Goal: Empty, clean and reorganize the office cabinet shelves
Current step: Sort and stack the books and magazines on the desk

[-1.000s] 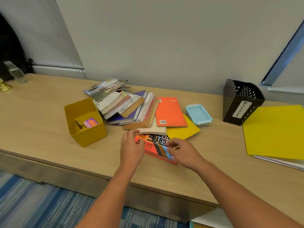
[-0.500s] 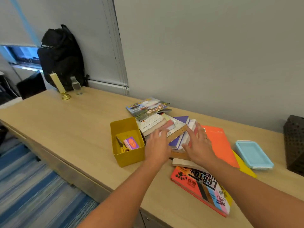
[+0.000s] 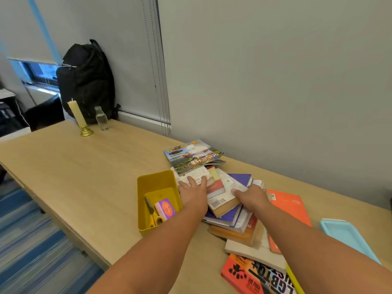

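Note:
A slumped pile of books point(image 3: 227, 200) lies on the wooden cabinet top point(image 3: 84, 170) against the wall, with a colourful magazine point(image 3: 192, 157) at its far end. My left hand point(image 3: 194, 190) rests flat, fingers spread, on a white book at the pile's left side. My right hand point(image 3: 252, 196) lies on a pale paperback with a barcode, fingers over its top. An orange book point(image 3: 290, 206) lies to the right, and a red and black book point(image 3: 254, 276) lies nearest me.
A yellow bin point(image 3: 156, 183) with scissors and a small purple card box stands just left of the pile. A light blue lid point(image 3: 347, 236) lies at the right. A candle in a brass holder point(image 3: 79, 117), a glass bottle point(image 3: 101, 118) and a black backpack point(image 3: 84, 79) are far left.
Both hands moved from the red and black book up onto the pile, then further along it. The view swung left, bringing the backpack and candle into sight.

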A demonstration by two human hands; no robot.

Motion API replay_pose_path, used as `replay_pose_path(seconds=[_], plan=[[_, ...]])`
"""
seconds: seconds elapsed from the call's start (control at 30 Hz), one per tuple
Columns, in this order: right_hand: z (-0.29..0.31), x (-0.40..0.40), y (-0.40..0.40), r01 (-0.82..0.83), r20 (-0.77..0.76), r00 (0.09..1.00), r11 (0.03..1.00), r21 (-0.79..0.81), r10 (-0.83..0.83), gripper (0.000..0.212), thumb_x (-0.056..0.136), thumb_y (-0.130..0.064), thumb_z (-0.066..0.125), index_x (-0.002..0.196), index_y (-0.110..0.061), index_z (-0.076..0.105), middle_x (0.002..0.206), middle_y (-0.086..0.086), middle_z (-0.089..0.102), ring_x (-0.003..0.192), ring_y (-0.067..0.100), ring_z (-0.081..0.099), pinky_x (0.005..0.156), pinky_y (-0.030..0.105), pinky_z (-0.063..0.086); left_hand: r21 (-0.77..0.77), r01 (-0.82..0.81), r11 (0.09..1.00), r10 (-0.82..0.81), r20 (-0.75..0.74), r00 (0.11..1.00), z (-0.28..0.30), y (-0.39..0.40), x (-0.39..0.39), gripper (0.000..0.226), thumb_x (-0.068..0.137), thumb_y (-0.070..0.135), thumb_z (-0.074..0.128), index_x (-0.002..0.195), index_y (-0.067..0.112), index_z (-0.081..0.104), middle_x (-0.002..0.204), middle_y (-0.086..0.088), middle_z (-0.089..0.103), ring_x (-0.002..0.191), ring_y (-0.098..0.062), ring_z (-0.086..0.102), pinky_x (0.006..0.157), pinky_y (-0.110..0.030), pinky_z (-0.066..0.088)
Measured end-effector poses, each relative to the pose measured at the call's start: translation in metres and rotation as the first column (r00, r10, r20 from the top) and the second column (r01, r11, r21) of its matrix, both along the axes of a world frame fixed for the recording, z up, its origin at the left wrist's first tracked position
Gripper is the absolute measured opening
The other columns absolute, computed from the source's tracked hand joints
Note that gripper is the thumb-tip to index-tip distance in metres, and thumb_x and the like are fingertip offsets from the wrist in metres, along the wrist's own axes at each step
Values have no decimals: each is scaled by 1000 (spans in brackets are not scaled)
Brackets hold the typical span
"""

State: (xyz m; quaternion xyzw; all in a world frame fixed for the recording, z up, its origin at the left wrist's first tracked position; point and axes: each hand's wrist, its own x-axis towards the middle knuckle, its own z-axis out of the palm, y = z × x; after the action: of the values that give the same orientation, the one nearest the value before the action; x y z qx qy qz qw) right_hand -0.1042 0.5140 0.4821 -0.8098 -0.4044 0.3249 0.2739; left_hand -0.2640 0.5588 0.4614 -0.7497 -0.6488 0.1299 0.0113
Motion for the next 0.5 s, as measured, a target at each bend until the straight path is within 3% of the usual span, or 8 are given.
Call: replay_pose_path(seconds=[0.13,0.2,0.3,0.4,0.5], plan=[[-8,4,3,113,-124,986,994,2,-112,43,83,-37,78,104,-2,64,94,13,69,82,29,67,70,37,55,84,43,995,-46,36,998,-9,13,-9,82,90,22,63,150,26,7,145,-22,39,126,-48,46,104,-49,39],[-7,5,2,172,-206,964,985,6,-167,37,82,-32,79,98,-2,65,83,14,68,70,28,65,71,42,59,108,49,993,-58,82,995,-12,15,-11,77,91,24,62,149,24,12,141,-20,44,123,-46,49,100,-49,43],[0,1,-3,241,-373,903,970,35,-212,24,87,-19,72,100,-1,63,88,16,68,70,29,67,69,48,62,164,75,984,-95,118,988,-3,17,-7,67,92,32,58,147,23,21,135,-14,50,121,-43,50,97,-52,44],[11,-3,-16,335,-652,729,939,74,-209,20,93,-5,59,113,-3,57,100,17,67,75,28,68,53,42,60,175,120,977,-161,244,956,26,10,1,56,92,34,53,142,27,30,128,-8,55,117,-36,52,96,-55,43],[19,2,-44,420,-812,555,904,86,-180,28,94,0,53,121,-6,52,92,15,66,71,28,69,52,43,59,189,145,971,-208,380,901,52,-15,9,54,93,34,50,144,29,35,123,-6,60,111,-33,56,87,-45,50]])
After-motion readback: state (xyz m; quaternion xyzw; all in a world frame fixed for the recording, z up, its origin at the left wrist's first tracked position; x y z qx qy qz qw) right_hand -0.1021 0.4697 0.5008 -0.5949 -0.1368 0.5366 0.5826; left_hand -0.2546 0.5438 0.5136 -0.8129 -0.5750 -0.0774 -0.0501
